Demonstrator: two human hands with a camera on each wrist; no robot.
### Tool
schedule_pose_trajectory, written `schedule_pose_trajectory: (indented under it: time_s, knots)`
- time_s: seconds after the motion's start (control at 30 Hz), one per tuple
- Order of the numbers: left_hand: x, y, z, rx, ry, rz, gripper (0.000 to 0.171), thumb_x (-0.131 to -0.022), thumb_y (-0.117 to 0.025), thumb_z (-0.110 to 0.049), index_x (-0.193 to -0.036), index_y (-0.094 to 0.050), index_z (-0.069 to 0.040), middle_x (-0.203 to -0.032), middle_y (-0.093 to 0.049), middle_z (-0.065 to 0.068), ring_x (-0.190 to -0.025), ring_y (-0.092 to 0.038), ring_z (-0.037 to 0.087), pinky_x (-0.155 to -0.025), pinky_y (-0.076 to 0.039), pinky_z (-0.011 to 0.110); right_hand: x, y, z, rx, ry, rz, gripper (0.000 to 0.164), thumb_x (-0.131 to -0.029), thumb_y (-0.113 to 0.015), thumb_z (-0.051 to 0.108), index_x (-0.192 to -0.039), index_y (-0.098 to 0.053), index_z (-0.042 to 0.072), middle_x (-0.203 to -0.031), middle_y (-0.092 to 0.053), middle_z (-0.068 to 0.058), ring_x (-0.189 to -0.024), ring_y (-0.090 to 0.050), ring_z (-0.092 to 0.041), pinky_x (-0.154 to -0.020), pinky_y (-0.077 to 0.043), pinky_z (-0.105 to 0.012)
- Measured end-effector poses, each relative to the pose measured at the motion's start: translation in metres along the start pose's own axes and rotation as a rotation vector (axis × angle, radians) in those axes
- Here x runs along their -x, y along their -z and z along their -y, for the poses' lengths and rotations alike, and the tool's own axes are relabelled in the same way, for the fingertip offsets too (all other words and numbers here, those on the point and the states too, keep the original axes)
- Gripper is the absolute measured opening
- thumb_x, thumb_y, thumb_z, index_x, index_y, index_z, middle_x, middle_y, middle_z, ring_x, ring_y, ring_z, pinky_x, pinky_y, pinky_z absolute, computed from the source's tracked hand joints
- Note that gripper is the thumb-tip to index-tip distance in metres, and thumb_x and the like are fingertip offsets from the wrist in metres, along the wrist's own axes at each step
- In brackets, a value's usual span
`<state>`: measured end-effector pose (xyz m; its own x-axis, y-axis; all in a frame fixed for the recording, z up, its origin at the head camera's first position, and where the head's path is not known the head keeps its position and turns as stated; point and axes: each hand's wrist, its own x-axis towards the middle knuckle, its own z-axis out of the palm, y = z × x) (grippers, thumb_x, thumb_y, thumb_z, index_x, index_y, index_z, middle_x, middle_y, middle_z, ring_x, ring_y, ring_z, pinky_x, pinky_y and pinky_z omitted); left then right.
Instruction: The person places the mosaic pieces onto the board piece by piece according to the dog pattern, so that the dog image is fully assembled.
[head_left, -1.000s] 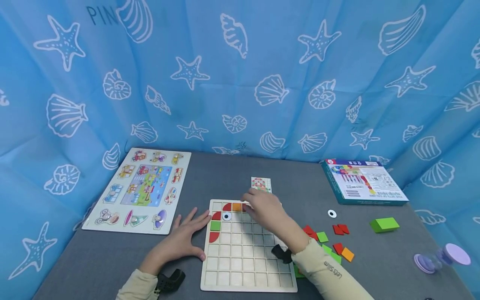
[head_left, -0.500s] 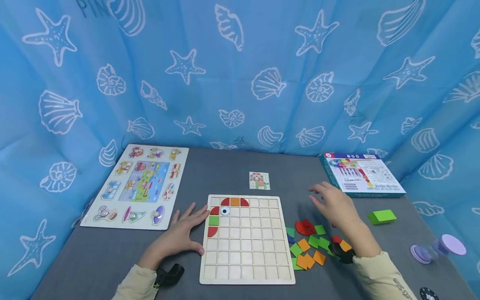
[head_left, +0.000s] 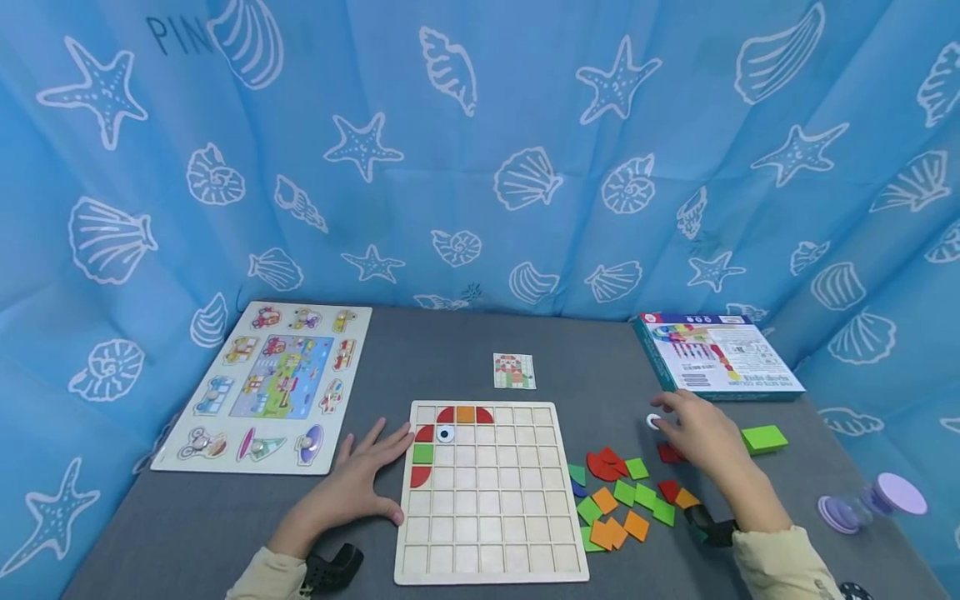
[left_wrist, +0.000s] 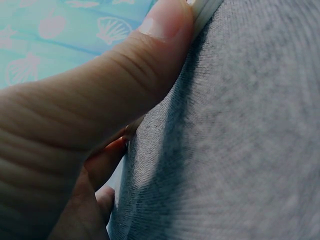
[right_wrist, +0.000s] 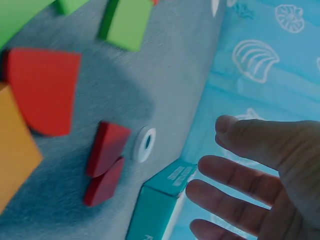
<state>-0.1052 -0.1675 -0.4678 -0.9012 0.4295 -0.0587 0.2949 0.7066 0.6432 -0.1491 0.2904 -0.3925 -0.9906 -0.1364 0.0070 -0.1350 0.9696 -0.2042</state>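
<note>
My left hand (head_left: 352,487) lies with spread fingers against the left edge of the wooden grid board (head_left: 491,532), the thumb touching its side. Along the board's upper left sit red rounded tiles (head_left: 446,414), an orange square tile (head_left: 465,414), a green square tile (head_left: 423,453) and a white eye disc (head_left: 445,433). Over on the right, my right hand (head_left: 697,429) hovers beside a second white disc with a dark centre (right_wrist: 145,145). Its fingers are loosely extended and hold nothing; the right wrist view shows them apart from the disc. Two red tiles (right_wrist: 107,150) lie next to that disc.
Loose green, orange and red tiles (head_left: 636,525) are scattered right of the board. A small pattern card (head_left: 513,371) lies behind it. Around these are a knob puzzle (head_left: 262,387), a flat box (head_left: 720,358), a green block (head_left: 764,439) and a purple-ended timer (head_left: 873,504).
My right hand has left the board's top row, where a red rounded tile now sits right of the orange one, and moved right to the loose disc. My left hand stays at the board.
</note>
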Motion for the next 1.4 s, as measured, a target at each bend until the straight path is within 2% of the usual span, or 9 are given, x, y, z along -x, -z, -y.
schedule_pose_trajectory:
  time_s: [0.13,0.27,0.4,0.57,0.7,0.93,1.1,1.27,1.4]
  knots:
    - [0.001,0.001,-0.003,-0.007,0.012,0.009,0.109,-0.047,-0.072,-0.059,-0.14,-0.03,-0.021,-0.146,-0.023,-0.004,-0.136,-0.002,0.029,-0.099,0.005,0.061,0.001,-0.004,-0.007,-0.013,-0.01,0.026,0.027,-0.078,-0.066,0.012,-0.104,-0.063,0.005,-0.096,-0.06,-0.014,-0.074,-0.056,-0.021,-0.059,-0.049,-0.039]
    - [0.001,0.001,-0.003,-0.012,0.012,0.007,0.109,-0.047,-0.072,-0.059,-0.14,-0.03,-0.021,-0.146,-0.023,-0.004,-0.136,-0.003,0.029,-0.099,0.005,0.061,0.003,-0.009,-0.009,-0.022,0.022,0.016,0.026,-0.078,-0.066,0.012,-0.102,-0.064,0.006,-0.094,-0.061,-0.011,-0.078,-0.057,-0.022,-0.062,-0.049,-0.041]
    - [0.002,0.001,-0.001,-0.016,0.005,-0.003,0.109,-0.047,-0.072,-0.06,-0.14,-0.03,-0.02,-0.146,-0.022,-0.005,-0.136,-0.002,0.029,-0.098,0.005,0.061,0.006,-0.014,-0.006,-0.034,0.072,0.007,0.026,-0.077,-0.067,0.013,-0.102,-0.064,0.007,-0.093,-0.061,-0.007,-0.08,-0.058,-0.022,-0.067,-0.05,-0.043]
    - [0.001,-0.001,0.002,-0.022,0.001,-0.008,0.109,-0.047,-0.071,-0.061,-0.14,-0.031,-0.021,-0.146,-0.022,-0.005,-0.136,-0.002,0.029,-0.098,0.006,0.062,0.014,-0.02,0.0,-0.059,0.126,0.018,0.027,-0.075,-0.069,0.012,-0.102,-0.064,0.007,-0.091,-0.061,-0.005,-0.077,-0.058,-0.018,-0.065,-0.05,-0.039]
    - [0.0,0.0,0.002,-0.015,-0.001,-0.002,0.109,-0.047,-0.071,-0.06,-0.14,-0.03,-0.02,-0.146,-0.022,-0.005,-0.136,-0.002,0.029,-0.098,0.006,0.062,0.02,-0.022,0.006,-0.066,0.138,0.016,0.027,-0.073,-0.071,0.012,-0.099,-0.065,0.009,-0.088,-0.061,-0.002,-0.076,-0.057,-0.015,-0.066,-0.05,-0.037]
    - [0.001,-0.001,0.003,-0.013,-0.001,-0.003,0.11,-0.046,-0.072,-0.059,-0.14,-0.031,-0.019,-0.146,-0.022,-0.004,-0.136,-0.002,0.03,-0.097,0.006,0.062,0.025,-0.028,0.022,0.011,0.131,0.112,0.017,-0.071,-0.073,0.024,-0.086,-0.068,0.017,-0.081,-0.056,0.005,-0.073,-0.051,-0.011,-0.065,-0.048,-0.033]
    - [0.0,-0.003,0.005,-0.025,-0.004,-0.006,0.11,-0.046,-0.07,-0.062,-0.14,-0.03,-0.02,-0.147,-0.021,-0.005,-0.136,-0.001,0.03,-0.097,0.005,0.062,0.024,-0.033,0.028,0.069,0.127,0.095,0.014,-0.068,-0.075,0.023,-0.079,-0.067,0.019,-0.076,-0.053,0.006,-0.068,-0.048,-0.01,-0.058,-0.045,-0.029]
    - [0.0,-0.003,0.004,-0.021,-0.009,-0.01,0.11,-0.046,-0.071,-0.062,-0.14,-0.03,-0.021,-0.146,-0.022,-0.005,-0.136,-0.002,0.03,-0.098,0.005,0.062,0.025,-0.035,0.029,0.1,0.113,0.077,0.021,-0.067,-0.075,0.028,-0.084,-0.067,0.018,-0.077,-0.056,0.007,-0.07,-0.052,-0.011,-0.063,-0.041,-0.039]
    - [0.001,-0.001,0.003,-0.024,-0.002,-0.013,0.11,-0.046,-0.071,-0.062,-0.14,-0.03,-0.022,-0.146,-0.023,-0.005,-0.136,-0.003,0.03,-0.098,0.004,0.062,0.025,-0.036,0.03,0.136,0.105,0.071,0.022,-0.066,-0.076,0.031,-0.081,-0.066,0.019,-0.074,-0.054,0.008,-0.07,-0.051,-0.012,-0.064,-0.037,-0.045]
